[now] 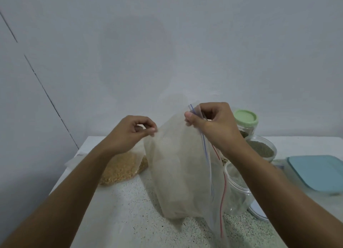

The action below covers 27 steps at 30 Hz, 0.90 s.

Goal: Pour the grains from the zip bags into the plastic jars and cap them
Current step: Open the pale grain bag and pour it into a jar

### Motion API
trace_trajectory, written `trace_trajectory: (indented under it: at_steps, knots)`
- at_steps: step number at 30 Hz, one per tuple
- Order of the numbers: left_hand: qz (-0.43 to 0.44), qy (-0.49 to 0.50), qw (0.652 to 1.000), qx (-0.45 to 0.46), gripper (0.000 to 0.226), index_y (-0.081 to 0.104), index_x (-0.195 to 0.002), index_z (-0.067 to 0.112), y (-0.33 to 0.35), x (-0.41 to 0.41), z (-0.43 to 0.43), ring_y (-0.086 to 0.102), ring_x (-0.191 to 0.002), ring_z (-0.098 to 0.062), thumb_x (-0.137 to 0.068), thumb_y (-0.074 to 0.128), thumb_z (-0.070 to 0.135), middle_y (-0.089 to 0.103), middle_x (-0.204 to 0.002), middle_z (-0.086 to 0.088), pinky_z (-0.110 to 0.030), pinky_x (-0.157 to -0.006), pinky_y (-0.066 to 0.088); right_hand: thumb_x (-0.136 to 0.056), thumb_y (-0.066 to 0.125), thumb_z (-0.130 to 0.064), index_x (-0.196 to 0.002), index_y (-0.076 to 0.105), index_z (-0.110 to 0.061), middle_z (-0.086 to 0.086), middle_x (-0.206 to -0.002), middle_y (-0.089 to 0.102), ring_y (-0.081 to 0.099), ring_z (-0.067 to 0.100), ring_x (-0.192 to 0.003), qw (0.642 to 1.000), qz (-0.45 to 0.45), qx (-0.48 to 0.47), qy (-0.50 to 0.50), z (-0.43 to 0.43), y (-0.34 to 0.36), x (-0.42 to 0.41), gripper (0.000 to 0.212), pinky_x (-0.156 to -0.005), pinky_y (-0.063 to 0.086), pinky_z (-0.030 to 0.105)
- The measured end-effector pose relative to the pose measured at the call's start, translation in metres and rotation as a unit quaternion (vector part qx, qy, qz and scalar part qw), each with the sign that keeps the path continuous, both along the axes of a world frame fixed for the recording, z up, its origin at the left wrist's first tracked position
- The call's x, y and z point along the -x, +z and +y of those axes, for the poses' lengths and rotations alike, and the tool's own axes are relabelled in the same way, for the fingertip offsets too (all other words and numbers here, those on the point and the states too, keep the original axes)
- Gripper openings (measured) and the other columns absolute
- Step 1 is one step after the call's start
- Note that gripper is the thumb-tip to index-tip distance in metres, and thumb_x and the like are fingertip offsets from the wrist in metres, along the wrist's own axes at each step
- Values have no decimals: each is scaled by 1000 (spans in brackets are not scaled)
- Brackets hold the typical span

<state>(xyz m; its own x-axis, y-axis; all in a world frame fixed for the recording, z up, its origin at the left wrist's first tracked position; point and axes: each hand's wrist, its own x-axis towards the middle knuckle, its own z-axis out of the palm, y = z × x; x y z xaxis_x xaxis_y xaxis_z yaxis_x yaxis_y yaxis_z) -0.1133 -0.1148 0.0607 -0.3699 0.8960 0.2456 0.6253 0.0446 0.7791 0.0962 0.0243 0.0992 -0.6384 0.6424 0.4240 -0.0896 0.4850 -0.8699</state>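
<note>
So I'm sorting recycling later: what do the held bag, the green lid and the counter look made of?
Bag: thin clear plastic film, see-through and creased, with blue and red zip strips.
Green lid: probably moulded plastic, smooth pale green.
Counter: seemingly stone or terrazzo, white with dark specks; laminate is possible.

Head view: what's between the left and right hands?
The pale-grain zip bag: left hand pinches one edge, right hand the zip end. Seen in head view.
</note>
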Motion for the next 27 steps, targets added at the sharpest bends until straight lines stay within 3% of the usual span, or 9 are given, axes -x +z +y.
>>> trace_trajectory:
  at_steps: [4, 8, 10, 14, 16, 18, 22, 25, 27]
  knots:
    - [-40, 21, 999, -16, 7, 76, -92, 19, 4, -5, -1, 63, -59, 0, -95, 70, 22, 74, -81, 3, -6, -64, 41, -92, 73, -14, -74, 76, -6, 7, -74, 74, 61, 6, -66, 1000, -13, 5, 9, 4, 0, 0, 20, -67, 47, 18]
    - [-24, 26, 999, -38, 6, 77, -91, 20, 5, -5, -2, 73, -74, -18, -93, 72, 23, 75, -82, 4, -21, -78, 46, -93, 71, -12, -77, 76, -9, 3, -74, 75, 63, 3, -67, 999, 15, 44, -2, 7, -1, -2, 18, -66, 47, 15]
    - [-28, 8, 999, -29, 7, 77, -90, 22, 5, -4, -3, 73, -74, -16, -94, 71, 21, 75, -82, 5, -24, -79, 47, -94, 71, -13, -75, 76, -13, 1, -74, 76, 65, 5, -69, 999, 6, 37, -5, 9, -3, -2, 19, -66, 49, 17]
    - [-12, 1, 1000, -26, 6, 78, -92, 23, 4, 1, -6, 69, -83, -36, -93, 73, 23, 77, -83, 1, -27, -85, 54, -94, 71, -12, -78, 75, -12, 5, -77, 76, 68, 7, -72, 998, 10, 62, 1, 10, -8, -1, 17, -66, 52, 20]
    - [-11, 9, 999, -35, 8, 77, -92, 28, -1, 8, -9, 67, -88, -30, -93, 70, 31, 76, -87, 5, -36, -86, 53, -93, 72, -11, -78, 76, -11, 5, -79, 77, 69, 5, -73, 998, 14, 57, 9, 11, -9, -1, 15, -69, 52, 18]
    - [47, 0, 999, -10, 12, 71, -96, 38, -8, 15, -9, 61, -98, -11, -93, 62, 46, 72, -100, 17, -30, -85, 45, -94, 71, -10, -78, 75, -14, 4, -80, 77, 69, 4, -75, 999, 7, 43, 29, 9, -10, -1, 17, -72, 52, 17]
    - [111, -63, 980, 154, 31, 59, -116, 44, -16, 42, -10, 50, -122, 6, -89, 64, 60, 60, -126, 28, -28, -102, 35, -94, 71, -11, -78, 76, -16, 7, -86, 75, 69, 9, -81, 998, -12, 20, 60, 7, -13, -2, 17, -72, 50, 18]
    - [243, -54, 937, 244, 49, 52, -111, 53, -20, 66, -14, 41, -120, 10, -80, 43, 88, 53, -120, 36, -35, -110, 22, -93, 71, -10, -79, 76, -13, 15, -90, 73, 71, 15, -84, 997, 3, 26, 70, 8, -12, -4, 15, -71, 50, 17]
    - [255, -41, 939, 228, 43, 57, -102, 51, -24, 73, -14, 44, -117, 9, -85, 37, 85, 56, -114, 32, -41, -109, 24, -93, 71, -8, -78, 76, -11, 19, -88, 72, 73, 16, -85, 997, 11, 32, 67, 8, -14, -5, 16, -71, 52, 18]
